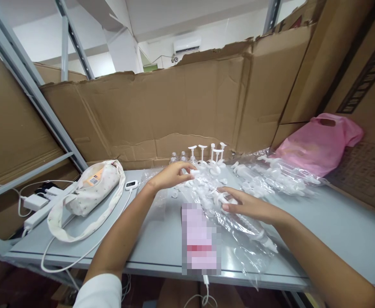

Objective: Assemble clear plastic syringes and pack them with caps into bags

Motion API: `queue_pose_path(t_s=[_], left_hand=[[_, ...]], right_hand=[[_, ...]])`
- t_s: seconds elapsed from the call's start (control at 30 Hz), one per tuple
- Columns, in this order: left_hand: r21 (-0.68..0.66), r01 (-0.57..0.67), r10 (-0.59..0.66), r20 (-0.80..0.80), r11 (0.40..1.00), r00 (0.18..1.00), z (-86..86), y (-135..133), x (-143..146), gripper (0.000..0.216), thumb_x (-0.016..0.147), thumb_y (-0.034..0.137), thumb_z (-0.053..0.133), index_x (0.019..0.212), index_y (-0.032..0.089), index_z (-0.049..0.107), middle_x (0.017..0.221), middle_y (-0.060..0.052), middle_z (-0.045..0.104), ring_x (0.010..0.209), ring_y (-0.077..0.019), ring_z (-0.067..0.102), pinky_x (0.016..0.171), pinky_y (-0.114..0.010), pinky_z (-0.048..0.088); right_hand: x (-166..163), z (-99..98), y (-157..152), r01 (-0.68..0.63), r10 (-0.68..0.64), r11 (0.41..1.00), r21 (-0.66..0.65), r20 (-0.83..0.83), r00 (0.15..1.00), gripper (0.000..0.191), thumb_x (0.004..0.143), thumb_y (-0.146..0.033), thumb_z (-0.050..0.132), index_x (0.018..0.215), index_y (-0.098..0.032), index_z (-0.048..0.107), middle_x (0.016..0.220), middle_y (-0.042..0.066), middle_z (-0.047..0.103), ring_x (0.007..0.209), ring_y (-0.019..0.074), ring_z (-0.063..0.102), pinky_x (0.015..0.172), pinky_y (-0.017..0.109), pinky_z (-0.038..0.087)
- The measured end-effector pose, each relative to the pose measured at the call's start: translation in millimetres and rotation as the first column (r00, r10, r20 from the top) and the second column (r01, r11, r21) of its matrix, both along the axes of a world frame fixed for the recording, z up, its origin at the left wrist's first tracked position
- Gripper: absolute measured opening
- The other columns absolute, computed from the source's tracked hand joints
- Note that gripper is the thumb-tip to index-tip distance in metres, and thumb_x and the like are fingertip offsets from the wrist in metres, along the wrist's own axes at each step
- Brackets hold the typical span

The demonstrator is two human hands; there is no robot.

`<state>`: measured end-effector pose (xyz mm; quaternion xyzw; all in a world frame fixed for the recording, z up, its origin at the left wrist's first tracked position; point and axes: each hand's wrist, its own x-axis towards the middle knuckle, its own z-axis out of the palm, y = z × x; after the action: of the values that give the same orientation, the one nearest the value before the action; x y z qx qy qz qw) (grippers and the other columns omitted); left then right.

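My left hand is at the middle of the shelf, thumb and forefinger curled together on a small white plastic piece. To its right, my right hand has its thumb and fingers around a white pump head, just over a clear plastic bag of similar white parts. Several white pumps stand upright behind my hands, their flat tops raised on stems. Beside them are small clear bottles, partly hidden by my left hand.
A second clear bag of white parts and a pink plastic bag lie at the right. A blurred-out phone-shaped object with a cable lies in front. At left are a cloth bag and a power strip. Cardboard walls the back.
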<state>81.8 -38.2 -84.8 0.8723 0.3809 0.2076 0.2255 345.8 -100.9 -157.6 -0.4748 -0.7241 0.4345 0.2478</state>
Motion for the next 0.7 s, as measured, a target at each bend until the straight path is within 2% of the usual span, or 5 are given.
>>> queue_pose_path(t_s=[0.2,0.4,0.5,0.57,0.7], left_hand=[[0.070,0.054,-0.038,-0.207,0.996,0.978,5.6,-7.6,-2.6,0.026,0.076,0.027,0.067,0.101,0.020,0.064,0.106,-0.004,0.064,0.092,-0.0170,0.058,0.079,-0.030,0.046],[-0.003,0.056,-0.056,0.041,0.998,0.998,5.6,-11.7,2.1,0.025,0.079,0.024,0.061,0.103,0.019,0.060,0.111,-0.005,0.063,0.095,-0.0153,0.061,0.078,-0.027,0.049],[0.213,-0.126,0.086,0.186,0.969,0.979,3.5,-13.1,0.9,0.011,0.085,0.024,0.052,0.090,0.018,0.060,0.098,-0.003,0.064,0.089,-0.0136,0.059,0.082,-0.028,0.046],[0.345,-0.317,0.242,0.243,0.884,0.939,0.3,-14.6,-1.3,0.011,0.087,0.026,0.049,0.085,0.019,0.057,0.089,-0.002,0.063,0.083,-0.0135,0.058,0.079,-0.027,0.044],[0.371,-0.522,0.515,0.126,0.768,0.848,-10.1,-16.3,-6.9,0.014,0.088,0.033,0.046,0.091,0.021,0.054,0.082,-0.001,0.063,0.074,-0.0155,0.058,0.065,-0.026,0.041]], right_hand=[[0.3,-4.2,1.1,-0.007,0.008,0.999,0.036,-0.015,1.000,0.056,0.077,-0.053,0.063,0.128,-0.032,0.052,0.138,0.005,0.051,0.126,0.0353,0.046,0.094,0.044,0.050],[0.7,-4.2,4.2,0.006,-0.006,0.996,0.084,0.004,1.000,0.057,0.077,-0.055,0.062,0.127,-0.030,0.052,0.138,0.007,0.051,0.123,0.0349,0.048,0.095,0.045,0.048],[1.2,-1.0,3.7,0.064,-0.063,0.993,0.099,-0.009,0.998,0.060,0.077,-0.056,0.061,0.129,-0.027,0.050,0.141,0.008,0.046,0.126,0.0345,0.046,0.095,0.044,0.047],[1.0,1.8,2.2,0.108,-0.106,0.990,0.096,-0.019,0.994,0.061,0.077,-0.056,0.060,0.130,-0.026,0.049,0.137,0.010,0.050,0.124,0.0349,0.047,0.095,0.046,0.046],[0.5,4.4,0.5,0.148,-0.146,0.985,0.088,-0.030,0.989,0.063,0.079,-0.056,0.058,0.133,-0.024,0.047,0.107,0.011,0.067,0.110,0.0345,0.058,0.092,0.050,0.046]])
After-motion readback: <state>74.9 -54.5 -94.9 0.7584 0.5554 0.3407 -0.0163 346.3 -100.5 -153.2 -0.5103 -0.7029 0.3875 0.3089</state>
